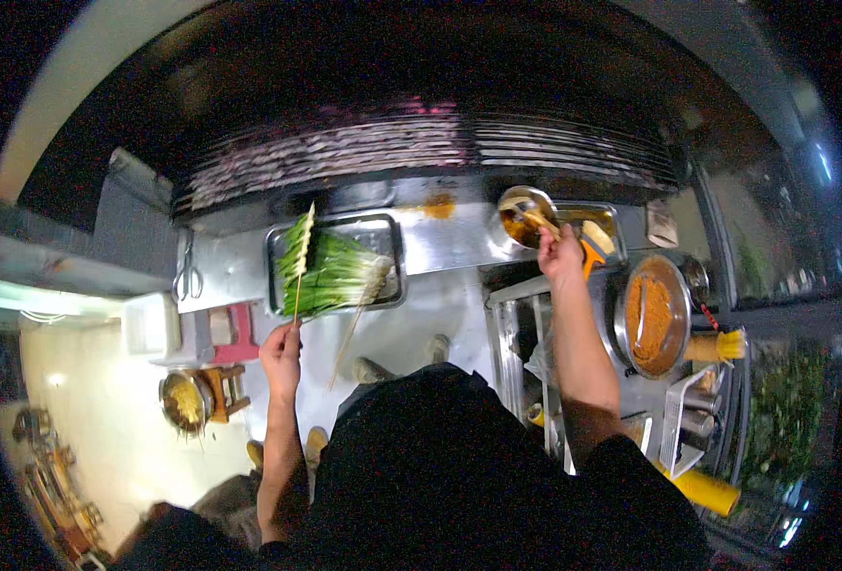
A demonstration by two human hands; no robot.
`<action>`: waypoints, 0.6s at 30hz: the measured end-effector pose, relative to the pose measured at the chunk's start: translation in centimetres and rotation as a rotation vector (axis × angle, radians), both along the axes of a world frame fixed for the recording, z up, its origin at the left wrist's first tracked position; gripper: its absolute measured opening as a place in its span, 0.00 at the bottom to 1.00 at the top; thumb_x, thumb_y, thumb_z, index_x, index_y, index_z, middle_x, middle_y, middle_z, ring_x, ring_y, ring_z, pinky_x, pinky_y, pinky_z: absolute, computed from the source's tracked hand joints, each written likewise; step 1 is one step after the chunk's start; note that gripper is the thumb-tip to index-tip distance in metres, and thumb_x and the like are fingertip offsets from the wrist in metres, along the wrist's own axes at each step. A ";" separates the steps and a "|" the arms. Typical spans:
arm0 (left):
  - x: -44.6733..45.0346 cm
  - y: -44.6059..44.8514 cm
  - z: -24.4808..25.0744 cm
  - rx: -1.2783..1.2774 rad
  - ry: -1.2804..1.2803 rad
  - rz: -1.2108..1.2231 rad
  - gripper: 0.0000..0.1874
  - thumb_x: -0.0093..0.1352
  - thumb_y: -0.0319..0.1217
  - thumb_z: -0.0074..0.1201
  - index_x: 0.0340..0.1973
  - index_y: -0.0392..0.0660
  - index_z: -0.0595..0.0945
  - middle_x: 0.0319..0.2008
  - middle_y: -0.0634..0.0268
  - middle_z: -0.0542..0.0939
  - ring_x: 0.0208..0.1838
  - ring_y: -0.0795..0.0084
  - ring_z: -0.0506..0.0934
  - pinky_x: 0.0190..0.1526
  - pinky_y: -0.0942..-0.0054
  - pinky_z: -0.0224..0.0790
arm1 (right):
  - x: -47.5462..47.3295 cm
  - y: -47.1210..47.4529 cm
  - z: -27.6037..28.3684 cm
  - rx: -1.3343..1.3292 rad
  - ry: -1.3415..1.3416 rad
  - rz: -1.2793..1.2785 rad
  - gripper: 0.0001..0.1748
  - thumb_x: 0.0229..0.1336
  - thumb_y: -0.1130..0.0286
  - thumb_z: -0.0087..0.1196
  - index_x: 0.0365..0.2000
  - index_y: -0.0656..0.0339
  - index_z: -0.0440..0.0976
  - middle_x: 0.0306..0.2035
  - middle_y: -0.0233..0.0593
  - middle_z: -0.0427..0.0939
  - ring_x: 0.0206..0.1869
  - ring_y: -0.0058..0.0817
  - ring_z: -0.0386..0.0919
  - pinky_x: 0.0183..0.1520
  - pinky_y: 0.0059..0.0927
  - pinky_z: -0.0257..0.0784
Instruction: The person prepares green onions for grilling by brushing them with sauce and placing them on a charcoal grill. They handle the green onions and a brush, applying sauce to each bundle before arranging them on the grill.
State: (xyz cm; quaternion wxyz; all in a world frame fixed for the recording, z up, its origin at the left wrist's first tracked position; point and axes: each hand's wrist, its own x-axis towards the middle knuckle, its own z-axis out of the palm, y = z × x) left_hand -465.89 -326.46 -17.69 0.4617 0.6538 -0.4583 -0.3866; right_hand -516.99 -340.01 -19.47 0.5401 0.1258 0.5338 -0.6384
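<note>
My left hand (281,353) pinches the lower end of a bamboo skewer threaded with pale food pieces (307,239). It stands over a metal tray (397,246) of green-leaved, white-stemmed vegetables (339,268), which partly lie behind it. My right hand (561,251) grips the wooden handle of a brush (537,216) at a steel bowl (549,202) with dark brown sauce inside. The brush's working end is blurred in the bowl. Just right of that hand, a brush with an orange handle (592,257) and pale bristles rests at a rectangular tray of brownish liquid (592,214).
Across the back runs a grill rack (549,150), its left part covered with rows of skewered food (335,153). A bowl of orange-brown powder (649,314) stands at right. Scissors (189,275) lie at left. Another person's shoe (316,444) shows at lower left, near a stool (224,392).
</note>
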 end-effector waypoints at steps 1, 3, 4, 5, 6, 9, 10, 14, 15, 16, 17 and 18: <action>0.6 0.0 0.5 0.009 0.010 0.019 0.10 0.69 0.31 0.53 0.33 0.36 0.82 0.18 0.74 0.71 0.22 0.85 0.65 0.24 0.82 0.56 | -0.1 0.3 -0.7 -0.021 -0.071 0.039 0.29 0.67 0.44 0.36 0.38 0.61 0.74 0.19 0.29 0.77 0.15 0.14 0.69 0.14 0.14 0.60; 1.4 0.0 1.3 -0.008 -0.102 0.056 0.12 0.69 0.33 0.54 0.31 0.37 0.82 0.17 0.74 0.71 0.22 0.85 0.65 0.23 0.82 0.56 | -0.6 0.0 -2.2 -0.093 -0.155 0.052 0.31 0.67 0.43 0.33 0.37 0.61 0.75 0.17 0.26 0.75 0.14 0.13 0.66 0.14 0.17 0.58; 1.8 0.0 1.6 0.002 -0.046 0.083 0.11 0.69 0.33 0.54 0.31 0.37 0.82 0.18 0.74 0.71 0.22 0.85 0.65 0.23 0.82 0.55 | -1.1 0.0 -3.0 -0.167 -0.200 0.145 0.32 0.66 0.42 0.33 0.37 0.61 0.75 0.18 0.25 0.75 0.14 0.14 0.65 0.14 0.18 0.57; 2.1 -0.2 1.8 -0.002 -0.060 0.094 0.11 0.69 0.33 0.54 0.32 0.37 0.83 0.18 0.74 0.72 0.22 0.85 0.65 0.23 0.82 0.56 | -1.5 0.1 -3.5 -0.197 -0.187 0.188 0.32 0.66 0.41 0.33 0.37 0.61 0.75 0.18 0.24 0.75 0.13 0.15 0.64 0.15 0.19 0.56; 2.5 -0.2 2.1 0.019 -0.038 0.094 0.11 0.69 0.33 0.53 0.33 0.37 0.83 0.18 0.75 0.72 0.22 0.85 0.65 0.23 0.82 0.56 | -2.0 0.5 -3.6 -0.206 -0.237 0.208 0.31 0.66 0.42 0.34 0.37 0.60 0.75 0.18 0.24 0.75 0.13 0.15 0.64 0.15 0.20 0.57; 3.3 -0.5 2.7 0.009 0.086 0.117 0.10 0.69 0.33 0.53 0.37 0.41 0.84 0.18 0.75 0.72 0.20 0.87 0.64 0.21 0.83 0.54 | -2.1 2.4 -1.5 -0.121 -0.250 0.186 0.25 0.66 0.46 0.38 0.38 0.57 0.74 0.21 0.25 0.77 0.14 0.14 0.66 0.15 0.19 0.58; 3.6 -0.4 2.9 0.000 0.095 0.127 0.10 0.69 0.33 0.53 0.37 0.41 0.84 0.18 0.75 0.72 0.20 0.87 0.64 0.21 0.83 0.53 | -1.3 3.6 0.0 -0.162 -0.176 0.254 0.23 0.66 0.47 0.39 0.38 0.55 0.74 0.22 0.26 0.78 0.14 0.13 0.66 0.15 0.17 0.58; 4.8 -0.2 3.6 -0.019 0.105 0.155 0.10 0.69 0.33 0.53 0.38 0.42 0.84 0.18 0.76 0.72 0.19 0.88 0.63 0.20 0.84 0.53 | 6.7 6.6 6.4 -0.102 0.225 0.522 0.15 0.63 0.53 0.48 0.42 0.50 0.74 0.24 0.31 0.79 0.20 0.10 0.70 0.18 0.15 0.61; 5.1 -0.2 3.7 -0.020 0.101 0.157 0.10 0.69 0.33 0.53 0.38 0.42 0.84 0.18 0.76 0.72 0.19 0.87 0.63 0.20 0.84 0.53 | 9.7 6.5 7.1 -0.088 0.426 0.641 0.15 0.63 0.54 0.48 0.43 0.50 0.75 0.25 0.32 0.80 0.22 0.11 0.72 0.21 0.15 0.63; 5.4 -0.3 3.8 -0.023 0.120 0.148 0.09 0.70 0.32 0.52 0.39 0.42 0.84 0.18 0.76 0.72 0.20 0.87 0.64 0.21 0.84 0.53 | 13.4 6.4 7.0 -0.122 0.672 0.788 0.15 0.61 0.56 0.49 0.41 0.52 0.76 0.26 0.34 0.80 0.23 0.14 0.73 0.24 0.17 0.65; 5.8 -0.3 3.8 -0.036 0.125 0.133 0.09 0.70 0.32 0.52 0.39 0.42 0.84 0.18 0.76 0.72 0.20 0.87 0.64 0.21 0.84 0.53 | 16.8 6.0 6.7 -0.198 0.930 0.948 0.14 0.60 0.57 0.50 0.40 0.53 0.78 0.27 0.37 0.81 0.25 0.17 0.74 0.27 0.20 0.68; 6.1 -0.4 3.8 -0.039 0.123 0.126 0.09 0.70 0.32 0.52 0.39 0.42 0.84 0.18 0.76 0.72 0.20 0.87 0.64 0.21 0.84 0.53 | 19.8 5.7 6.2 -0.351 1.194 1.054 0.13 0.57 0.59 0.53 0.36 0.54 0.79 0.28 0.38 0.81 0.25 0.23 0.75 0.30 0.25 0.69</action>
